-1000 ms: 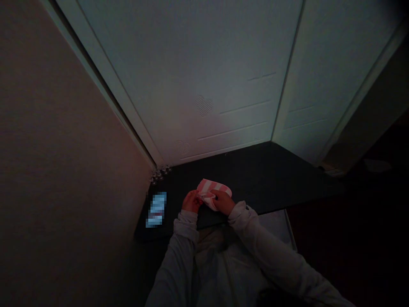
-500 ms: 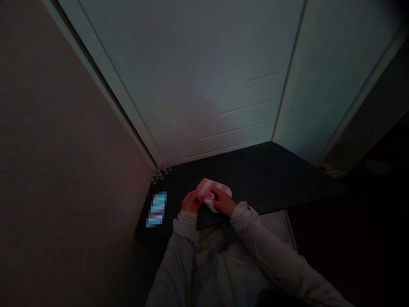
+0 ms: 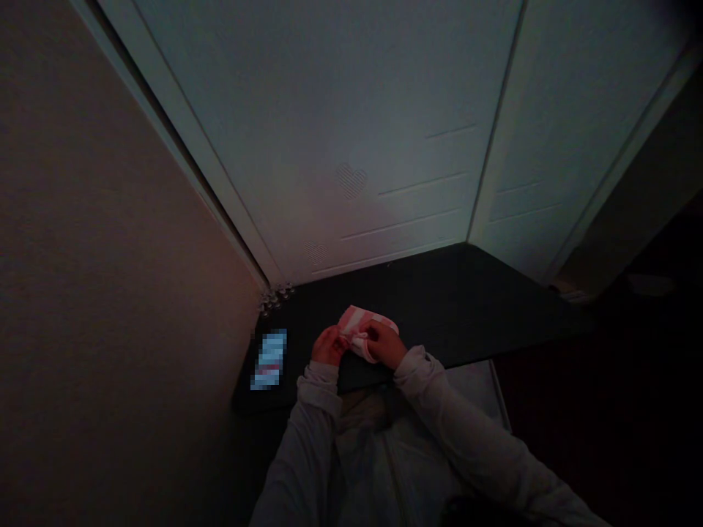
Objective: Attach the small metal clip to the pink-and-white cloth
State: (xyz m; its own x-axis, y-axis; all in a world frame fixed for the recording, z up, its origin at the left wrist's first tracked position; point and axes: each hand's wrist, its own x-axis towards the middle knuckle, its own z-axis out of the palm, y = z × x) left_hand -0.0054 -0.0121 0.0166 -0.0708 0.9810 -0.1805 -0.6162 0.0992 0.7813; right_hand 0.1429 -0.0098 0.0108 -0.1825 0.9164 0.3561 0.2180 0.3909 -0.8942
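A small pink-and-white patterned cloth item (image 3: pixel 354 316) is between my hands over the dark tabletop; its exact kind is hard to make out in the dim light. My left hand (image 3: pixel 328 345) pinches its left edge. From the right, my right hand (image 3: pixel 385 344) has fingers closed on a fold near the middle of the cloth. A pale rounded edge of the item shows below the right fingers. My fingertips partly cover the fold where both hands meet.
A phone-like lit, pixelated screen (image 3: pixel 269 360) lies on the left of the black table (image 3: pixel 439 300). Small shiny objects (image 3: pixel 274 296) cluster in the back left corner. White panels with embossed hearts (image 3: pixel 351 181) rise behind, and a wall (image 3: pixel 137 293) borders the left.
My right fingers have shifted slightly on the cloth, drawing the fold a little differently. My left hand stays nearly in place, and the phone-like screen has not moved.
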